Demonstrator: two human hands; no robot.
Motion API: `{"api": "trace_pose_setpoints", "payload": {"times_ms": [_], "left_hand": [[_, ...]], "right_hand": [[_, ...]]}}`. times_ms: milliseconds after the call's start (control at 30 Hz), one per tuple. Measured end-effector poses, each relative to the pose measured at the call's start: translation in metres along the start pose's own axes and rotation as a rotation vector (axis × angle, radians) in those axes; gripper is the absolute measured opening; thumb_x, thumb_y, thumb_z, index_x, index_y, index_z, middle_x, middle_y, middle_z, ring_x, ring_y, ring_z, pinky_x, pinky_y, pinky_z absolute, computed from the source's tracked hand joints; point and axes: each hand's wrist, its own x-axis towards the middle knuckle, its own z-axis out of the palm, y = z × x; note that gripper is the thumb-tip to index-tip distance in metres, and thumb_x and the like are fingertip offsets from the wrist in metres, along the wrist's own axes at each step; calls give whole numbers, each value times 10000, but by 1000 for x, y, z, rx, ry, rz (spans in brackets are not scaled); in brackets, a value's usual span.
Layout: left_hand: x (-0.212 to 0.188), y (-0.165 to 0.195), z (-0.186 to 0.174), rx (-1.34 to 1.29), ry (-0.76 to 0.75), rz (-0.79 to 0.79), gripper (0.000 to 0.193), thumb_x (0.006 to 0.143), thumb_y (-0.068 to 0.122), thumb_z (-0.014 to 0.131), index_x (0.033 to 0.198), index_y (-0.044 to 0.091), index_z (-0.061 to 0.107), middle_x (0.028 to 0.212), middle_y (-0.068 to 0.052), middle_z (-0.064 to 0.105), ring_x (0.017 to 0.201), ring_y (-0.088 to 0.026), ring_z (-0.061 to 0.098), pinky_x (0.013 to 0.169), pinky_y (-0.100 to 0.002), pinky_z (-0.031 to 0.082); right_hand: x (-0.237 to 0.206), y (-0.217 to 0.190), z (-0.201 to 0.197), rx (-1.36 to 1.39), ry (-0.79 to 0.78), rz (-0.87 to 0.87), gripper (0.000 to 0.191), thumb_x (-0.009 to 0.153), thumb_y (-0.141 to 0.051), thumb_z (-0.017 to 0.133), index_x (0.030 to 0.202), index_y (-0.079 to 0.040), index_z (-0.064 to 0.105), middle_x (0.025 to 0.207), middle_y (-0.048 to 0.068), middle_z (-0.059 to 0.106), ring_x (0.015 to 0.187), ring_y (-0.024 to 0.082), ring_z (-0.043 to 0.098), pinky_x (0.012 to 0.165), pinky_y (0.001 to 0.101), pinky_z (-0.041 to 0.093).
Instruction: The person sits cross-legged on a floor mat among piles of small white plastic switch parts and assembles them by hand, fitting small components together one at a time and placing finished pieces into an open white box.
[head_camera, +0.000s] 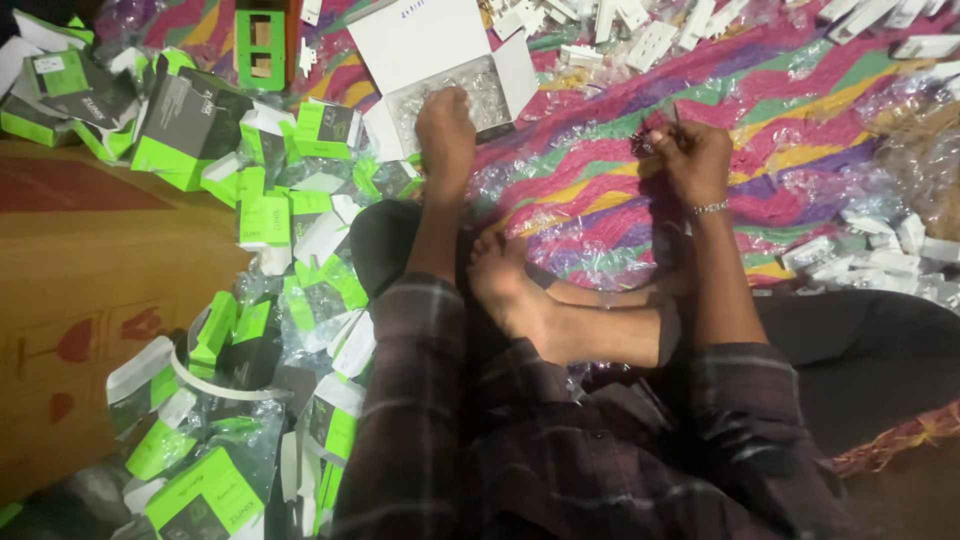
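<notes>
Fingers of the left hand (446, 130) reach, bunched together, into an open white box (440, 75) of small clear glinting pieces lying on the striped multicoloured cloth (800, 110), while the right hand (693, 160), fingers clenched, grips a small dark item (645, 145) too blurred to identify.

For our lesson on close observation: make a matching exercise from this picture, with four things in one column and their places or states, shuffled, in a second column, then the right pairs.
Things:
1. left hand
2. right hand
3. green and grey cartons
4. white plastic parts

Places or states:
A. heaped along the left side
B. closed in a fist around a thin tool
C. reaching into the open white box
D. scattered at the top, on the striped cloth

Pairs: 1-C, 2-B, 3-A, 4-D
</notes>
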Motion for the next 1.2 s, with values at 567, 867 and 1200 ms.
{"api": "trace_pose_setpoints", "payload": {"times_ms": [567, 867, 1200], "left_hand": [[3, -15, 21, -671, 106, -444, 307, 881, -74, 695, 1187, -69, 676, 1036, -119, 714, 902, -153, 686, 808, -271, 564], [3, -26, 14, -938, 130, -572, 313, 878, -88, 654, 1191, -97, 639, 985, -133, 679, 824, -162, 674, 741, -281, 594], [-58, 64, 58, -1035, -264, -417, 164, 923, -12, 775, 1076, -67, 749, 943, -122, 765, 799, -168, 694, 710, -292, 575]], "right_hand": [[2, -2, -6, 119, -60, 52, 74, 986, -59, 753, 961, 9, 734, 799, -2, 702, 696, 60, 635, 633, 240, 526], [2, 0, -5, 48, 27, 41, 158, 1016, -95, 791, 945, 13, 699, 792, -5, 646, 688, 53, 561, 599, 240, 449], [-10, -13, -17, -489, -417, 51, 224, 879, -148, 779, 1082, -54, 765, 929, 133, 765, 820, 207, 738, 752, 364, 584]]}}
